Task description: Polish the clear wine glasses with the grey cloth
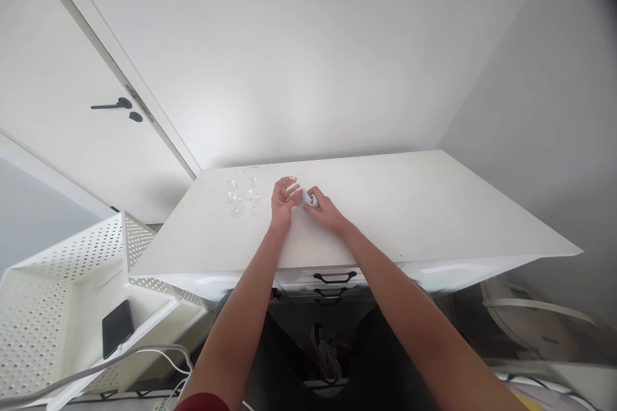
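A: What is the tabletop (385, 205) under the hands like?
B: White, smooth and matt. Painted or laminated board, I can't tell which.
A: And the clear pieces (242, 192) just left of the left hand (283, 199)?
B: Transparent and glossy, either glass or plastic; they're too small to tell. The small pale piece (311, 198) pinched in the right hand (322, 207) looks matt white.
A: Below the wrists?
B: The drawer fronts (434, 273) are glossy white, with black handles (335, 277) that have a faint sheen. Well down to the left of the left arm is a trolley (72, 257) of white perforated sheet, matt. In it lies a black slab (117, 327), smooth and dull, and beside that a smooth white cable (144, 352).
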The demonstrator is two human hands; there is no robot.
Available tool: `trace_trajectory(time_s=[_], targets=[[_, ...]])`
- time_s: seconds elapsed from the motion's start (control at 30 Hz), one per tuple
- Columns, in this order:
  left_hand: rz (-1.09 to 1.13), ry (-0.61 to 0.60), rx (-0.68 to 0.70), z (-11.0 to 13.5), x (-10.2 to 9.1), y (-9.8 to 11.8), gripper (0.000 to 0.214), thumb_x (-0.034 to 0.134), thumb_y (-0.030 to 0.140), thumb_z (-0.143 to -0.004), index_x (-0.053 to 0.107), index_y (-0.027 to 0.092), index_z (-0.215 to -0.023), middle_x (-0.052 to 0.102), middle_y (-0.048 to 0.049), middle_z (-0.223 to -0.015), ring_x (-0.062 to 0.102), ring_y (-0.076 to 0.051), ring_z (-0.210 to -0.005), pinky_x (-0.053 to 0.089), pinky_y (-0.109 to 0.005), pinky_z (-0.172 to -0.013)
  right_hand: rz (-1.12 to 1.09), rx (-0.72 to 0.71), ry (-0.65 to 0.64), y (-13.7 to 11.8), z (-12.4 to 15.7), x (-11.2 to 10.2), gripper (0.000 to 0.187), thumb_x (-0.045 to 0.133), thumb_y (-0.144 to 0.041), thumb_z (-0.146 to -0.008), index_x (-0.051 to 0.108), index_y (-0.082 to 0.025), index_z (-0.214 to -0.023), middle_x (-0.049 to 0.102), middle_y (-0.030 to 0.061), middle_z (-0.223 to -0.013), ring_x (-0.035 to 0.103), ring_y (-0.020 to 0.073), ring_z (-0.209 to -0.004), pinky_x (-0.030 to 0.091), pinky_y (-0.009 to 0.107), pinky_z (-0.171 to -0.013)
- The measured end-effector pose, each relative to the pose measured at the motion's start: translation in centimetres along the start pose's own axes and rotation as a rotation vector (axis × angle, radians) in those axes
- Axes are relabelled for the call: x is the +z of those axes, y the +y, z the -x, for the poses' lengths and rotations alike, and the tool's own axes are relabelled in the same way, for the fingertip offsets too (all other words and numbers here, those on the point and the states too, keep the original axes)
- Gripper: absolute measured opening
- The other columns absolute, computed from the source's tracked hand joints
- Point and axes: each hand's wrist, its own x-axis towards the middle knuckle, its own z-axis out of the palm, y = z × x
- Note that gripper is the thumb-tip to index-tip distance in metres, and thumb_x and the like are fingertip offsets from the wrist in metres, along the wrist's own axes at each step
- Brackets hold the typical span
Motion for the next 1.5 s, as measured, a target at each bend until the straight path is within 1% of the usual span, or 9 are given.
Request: trace_trajectory(time_s=[0.1, 0.2, 0.43, 0.67, 0.93, 1.17, 1.23, 1.37, 1.5], targets=[[0.065, 0.003, -0.021, 0.1, 0.0, 0.3, 0.059, 0.089, 0.043, -0.08, 0.062, 0.031, -0.131, 0.057, -0.0118, -0.149, 0.064, -0.03, -0.13, 0.053, -0.048, -0.11, -0.102, -0.003, 0.022, -0.5, -0.2, -0.1, 0.029, 0.053, -0.054, -0.096, 0.055, -0.027, -0.108, 0.058, -0.0028, -0.083, 0.051, 0.0179, -0.074, 0.042, 0.031, -0.072], [0.129, -0.047, -0.061, 0.2, 0.1, 0.7, 0.06, 0.088, 0.045, -0.081, 0.062, 0.03, -0.133, 0.058, -0.0133, -0.149, 0.064, -0.03, -0.129, 0.053, -0.047, -0.107, -0.168, -0.004, 0.046, -0.7, -0.4, -0.5, 0.042, 0.069, -0.055, -0.088, 0.06, -0.026, -0.118, 0.063, -0.0005, -0.095, 0.056, 0.0191, -0.084, 0.045, 0.032, -0.079], [0.244, -0.155, -0.164, 0.2, 0.0, 1.0, 0.064, 0.084, 0.053, -0.082, 0.062, 0.028, -0.135, 0.061, -0.0153, -0.145, 0.064, -0.031, -0.127, 0.053, -0.048, -0.102, -0.476, 0.179, -0.266, -0.5, -0.3, -0.4, 0.048, 0.077, -0.062, -0.08, 0.068, -0.018, -0.097, 0.067, 0.0063, -0.089, 0.061, 0.022, -0.082, 0.049, 0.035, -0.075], [0.213, -0.032, -0.109, -0.1, 0.0, 0.4, 0.053, 0.088, 0.039, -0.081, 0.063, 0.029, -0.127, 0.061, -0.0116, -0.144, 0.063, -0.027, -0.128, 0.049, -0.049, -0.111, 0.089, -0.015, 0.12, 0.3, -0.8, 0.7, 0.039, 0.072, -0.05, -0.082, 0.067, -0.024, -0.111, 0.071, 0.0032, -0.095, 0.061, 0.0225, -0.085, 0.047, 0.038, -0.083], [0.197, -0.156, -0.122, -0.1, 0.0, 0.6, 0.063, 0.082, 0.056, -0.083, 0.058, 0.029, -0.134, 0.057, -0.0157, -0.15, 0.063, -0.032, -0.132, 0.05, -0.054, -0.111, -0.63, 0.253, 0.046, -0.3, -1.0, 0.2, 0.049, 0.079, -0.065, -0.074, 0.068, -0.019, -0.089, 0.073, 0.0096, -0.089, 0.067, 0.0247, -0.082, 0.053, 0.038, -0.074], [0.141, -0.105, 0.013, -0.2, 0.3, 0.8, 0.065, 0.091, 0.049, -0.076, 0.054, 0.036, -0.128, 0.05, -0.011, -0.151, 0.058, -0.032, -0.137, 0.052, -0.055, -0.111, -0.707, 0.206, 0.627, 1.0, -1.8, -0.8, 0.048, 0.074, -0.062, -0.079, 0.065, -0.022, -0.104, 0.074, 0.0107, -0.117, 0.07, 0.0272, -0.108, 0.059, 0.039, -0.084], [0.134, -0.075, 0.04, -0.2, 0.3, 0.8, 0.066, 0.091, 0.049, -0.075, 0.053, 0.036, -0.127, 0.05, -0.0103, -0.149, 0.056, -0.031, -0.138, 0.052, -0.054, -0.111, -0.718, 0.223, 0.569, 1.2, -1.8, -0.7, 0.046, 0.074, -0.061, -0.08, 0.066, -0.023, -0.106, 0.074, 0.01, -0.121, 0.069, 0.0272, -0.112, 0.06, 0.04, -0.086], [0.128, -0.092, 0.048, -0.1, 0.4, 1.0, 0.066, 0.094, 0.042, -0.072, 0.052, 0.035, -0.123, 0.052, -0.0074, -0.143, 0.055, -0.029, -0.139, 0.048, -0.052, -0.116, -0.761, 0.232, 0.238, 0.8, -1.5, 0.1, 0.044, 0.079, -0.06, -0.08, 0.072, -0.024, -0.105, 0.074, 0.0102, -0.123, 0.069, 0.0278, -0.114, 0.06, 0.045, -0.094], [0.115, -0.122, 0.032, 0.2, 0.9, 1.3, 0.062, 0.094, 0.036, -0.073, 0.053, 0.033, -0.119, 0.055, -0.0061, -0.139, 0.058, -0.027, -0.135, 0.048, -0.05, -0.115, -0.74, 0.254, 0.183, 0.5, -1.1, 0.4, 0.045, 0.088, -0.052, -0.074, 0.075, -0.022, -0.106, 0.075, 0.0103, -0.123, 0.069, 0.0257, -0.112, 0.058, 0.045, -0.102]])
